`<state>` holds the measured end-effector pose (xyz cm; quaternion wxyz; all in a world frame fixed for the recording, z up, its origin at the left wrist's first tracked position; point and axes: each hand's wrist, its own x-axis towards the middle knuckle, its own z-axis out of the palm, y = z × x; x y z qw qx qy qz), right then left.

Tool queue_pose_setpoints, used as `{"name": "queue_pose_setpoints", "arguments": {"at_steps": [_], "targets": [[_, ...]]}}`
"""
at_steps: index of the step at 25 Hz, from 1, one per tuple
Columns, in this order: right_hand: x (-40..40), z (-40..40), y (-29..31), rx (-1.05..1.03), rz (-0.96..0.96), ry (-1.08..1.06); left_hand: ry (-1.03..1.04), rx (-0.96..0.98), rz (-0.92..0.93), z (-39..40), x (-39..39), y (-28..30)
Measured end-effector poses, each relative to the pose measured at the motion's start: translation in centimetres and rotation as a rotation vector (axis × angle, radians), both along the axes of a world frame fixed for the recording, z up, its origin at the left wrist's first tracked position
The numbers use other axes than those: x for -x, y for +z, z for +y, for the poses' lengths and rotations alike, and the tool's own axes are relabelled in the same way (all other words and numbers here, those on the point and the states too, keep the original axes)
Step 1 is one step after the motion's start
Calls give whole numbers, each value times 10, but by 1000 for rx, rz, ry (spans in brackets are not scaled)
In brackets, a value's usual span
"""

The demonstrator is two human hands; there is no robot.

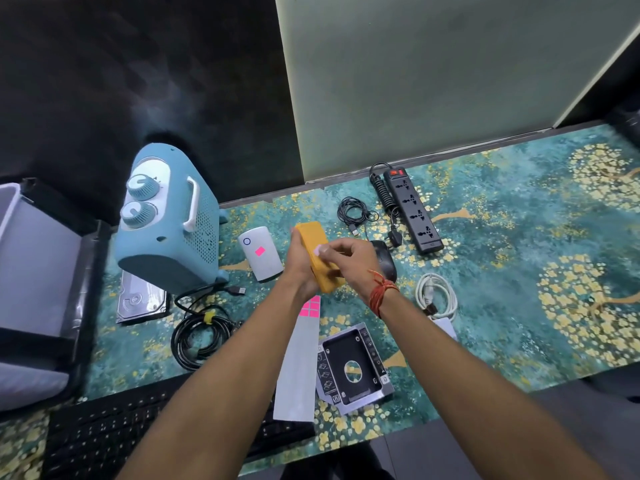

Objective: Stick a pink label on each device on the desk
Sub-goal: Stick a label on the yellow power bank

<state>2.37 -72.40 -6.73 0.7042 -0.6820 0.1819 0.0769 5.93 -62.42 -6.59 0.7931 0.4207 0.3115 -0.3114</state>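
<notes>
The fingers (320, 250) of the right hand (349, 258) are pinched narrow against the top face of a yellow-orange rectangular device (311, 237); whether a label sits under the fingertips I cannot tell. The left hand (299, 265) is wrapped around the device's left side and holds it up off the teal, gold-flowered desk mat (502, 237) — tilted, its far end pointing away. A red thread band (379, 292) circles the right wrist.

Just below the hands lies a long grey backing strip (299, 368) with a few pink square labels (310, 307) left at its far end. To the left of the held device rests a white rounded power bank (261, 252) that already carries a pink label (260, 251) on its top. A light blue fan heater (169, 223) with two dials stands further left, with a bare metal hard drive (142, 301) in front of it. A black computer mouse (386, 261) lies partly hidden behind the right hand, a black power strip (414, 211) beyond it — neither shows a label. A metal drive caddy (353, 370) lies beside the strip.
</notes>
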Motion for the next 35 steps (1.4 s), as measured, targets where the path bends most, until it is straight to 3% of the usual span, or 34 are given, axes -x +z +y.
{"name": "queue_pose_setpoints", "arguments": {"at_steps": [3,6,10,13,19,23,29,35], "targets": [[10,0,7,116,-36,-186,-2,25,-22,0,11,-3],[17,1,12,453,-140,-251,-21,94,-73,-1,23,5],[26,12,12,771,-360,-173,7,139,-86,-2,27,9],[31,20,6,893,-457,-129,9,155,-104,-2,28,9],[36,23,4,892,-511,-106,-41,153,-124,5,29,8],[38,23,8,710,-518,-168,-50,142,-99,6,30,11],[25,16,8,419,-114,-260,-70,140,-111,7,28,20],[26,23,6,353,-154,-227,-117,179,-127,12,27,23]]}}
